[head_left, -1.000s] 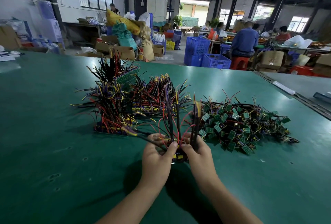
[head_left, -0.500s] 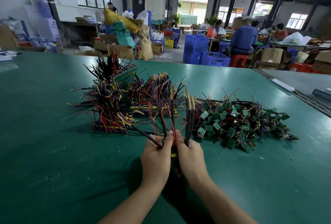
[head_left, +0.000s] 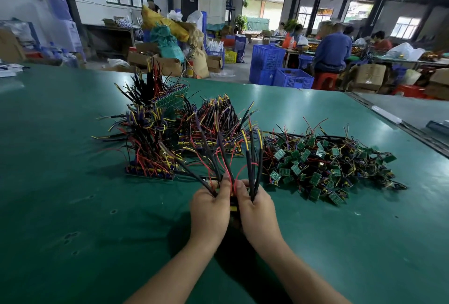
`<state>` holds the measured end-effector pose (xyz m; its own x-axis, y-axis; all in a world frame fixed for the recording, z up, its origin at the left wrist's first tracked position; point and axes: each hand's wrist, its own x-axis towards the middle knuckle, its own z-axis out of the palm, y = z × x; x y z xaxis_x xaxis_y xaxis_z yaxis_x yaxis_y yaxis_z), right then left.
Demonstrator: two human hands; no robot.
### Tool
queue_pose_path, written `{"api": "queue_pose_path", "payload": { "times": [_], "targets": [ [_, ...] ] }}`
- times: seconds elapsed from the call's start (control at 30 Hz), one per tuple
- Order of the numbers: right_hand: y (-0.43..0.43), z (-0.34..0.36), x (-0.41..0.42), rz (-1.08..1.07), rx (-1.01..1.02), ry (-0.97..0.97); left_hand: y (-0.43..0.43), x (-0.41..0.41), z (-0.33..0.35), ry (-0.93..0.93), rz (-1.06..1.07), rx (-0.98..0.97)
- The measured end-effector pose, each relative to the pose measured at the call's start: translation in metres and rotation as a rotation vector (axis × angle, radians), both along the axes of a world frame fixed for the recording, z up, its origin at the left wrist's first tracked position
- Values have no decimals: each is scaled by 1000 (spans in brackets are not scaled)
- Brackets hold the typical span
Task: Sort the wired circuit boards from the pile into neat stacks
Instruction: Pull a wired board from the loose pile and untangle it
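Observation:
Both hands hold one small bundle of wired circuit boards [head_left: 234, 206] upright over the green table [head_left: 73, 218]. My left hand [head_left: 210, 211] grips its left side, my right hand [head_left: 257, 213] its right side. The bundle's black, red and yellow wires [head_left: 230, 153] fan upward between my fingers; the boards themselves are mostly hidden. A loose pile of small green boards [head_left: 325, 165] lies to the right. Sorted stacks with bristling wires [head_left: 155, 138] stand behind and to the left, another stack [head_left: 218, 131] just beyond my hands.
The table's right edge [head_left: 398, 128] runs diagonally, with a second table beyond it. Blue crates [head_left: 279, 67], cardboard boxes and sacks sit on the floor behind. Several people sit working at far tables [head_left: 332, 50].
My hands have drawn closer together around the bundle and shifted slightly left and up. The wires now stand more gathered between my fingers.

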<state>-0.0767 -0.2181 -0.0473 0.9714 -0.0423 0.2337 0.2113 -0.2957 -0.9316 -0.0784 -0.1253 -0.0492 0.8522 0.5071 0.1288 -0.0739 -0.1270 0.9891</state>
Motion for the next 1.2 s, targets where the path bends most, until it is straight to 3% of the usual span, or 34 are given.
{"api": "queue_pose_path", "payload": {
  "times": [0.17,0.37,0.53,1.2],
  "targets": [
    [3,2,-1,56,-9,88,0,2,-1,22,19,-131],
    [11,3,-11,75,-210,-134,3,2,7,114,133,-451],
    [12,3,-12,120,-206,-173,6,6,10,171,221,-434],
    [13,-3,-13,144,-126,-98,7,13,4,248,75,-645]
  ]
}}
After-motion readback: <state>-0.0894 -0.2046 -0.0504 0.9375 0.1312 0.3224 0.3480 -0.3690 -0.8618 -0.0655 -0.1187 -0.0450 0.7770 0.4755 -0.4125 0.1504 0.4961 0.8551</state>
